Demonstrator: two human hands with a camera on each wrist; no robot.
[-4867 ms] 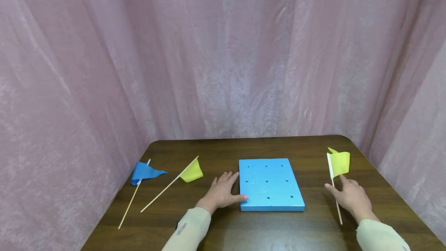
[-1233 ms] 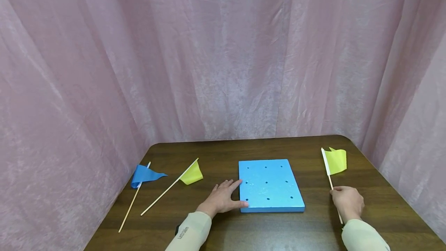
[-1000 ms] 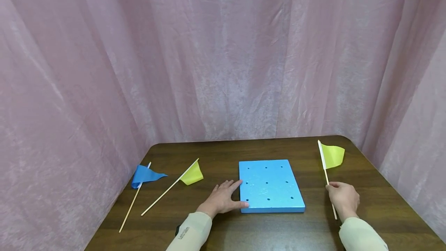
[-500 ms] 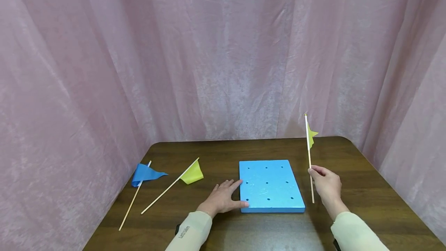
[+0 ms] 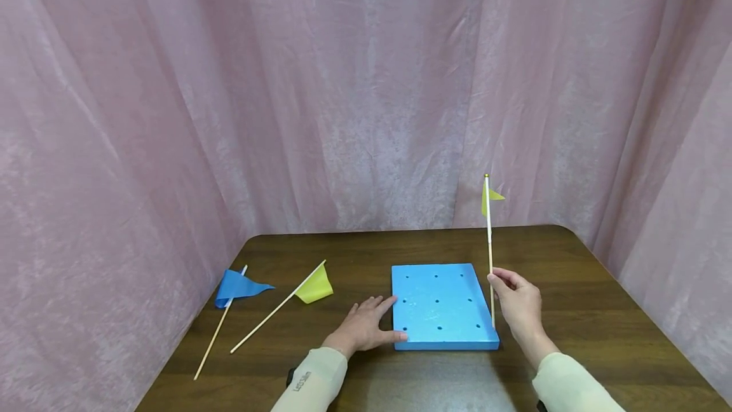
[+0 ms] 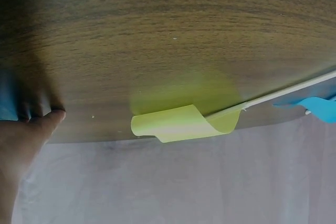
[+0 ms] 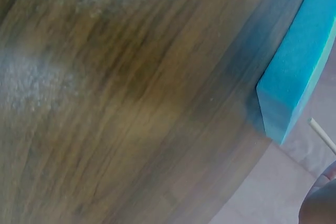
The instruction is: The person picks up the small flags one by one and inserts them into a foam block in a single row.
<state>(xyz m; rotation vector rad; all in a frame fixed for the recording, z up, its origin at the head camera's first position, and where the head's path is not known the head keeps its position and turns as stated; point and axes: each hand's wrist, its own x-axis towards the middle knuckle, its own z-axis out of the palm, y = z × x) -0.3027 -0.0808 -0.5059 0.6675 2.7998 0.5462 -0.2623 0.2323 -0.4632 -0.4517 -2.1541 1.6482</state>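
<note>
A flat blue board (image 5: 437, 313) with rows of small holes lies on the table. Its left edge is under my left hand (image 5: 363, 326), fingers spread along the side and thumb on top near the front left corner. Between thumb and fingertips my right hand (image 5: 521, 307) pinches the wooden stick of a yellow flag (image 5: 489, 231), held upright at the board's right side. In the head view the stick's lower end overlaps the board near the front right corner; the right wrist view shows that stick end (image 7: 316, 127) just beyond the board's corner, apart from it.
Left of the board lies a second yellow flag (image 5: 314, 285), its stick slanting toward the front left. Farther left is a blue pennant flag (image 5: 237, 286) on a stick. The dark wooden table (image 5: 366, 247) ends at pink curtains (image 5: 366, 113) behind and beside it.
The right hand has gone from open over the yellow flag to pinching its stick, lifted it off the table, turned it upright and carried it left to the board. The left hand stays put.
</note>
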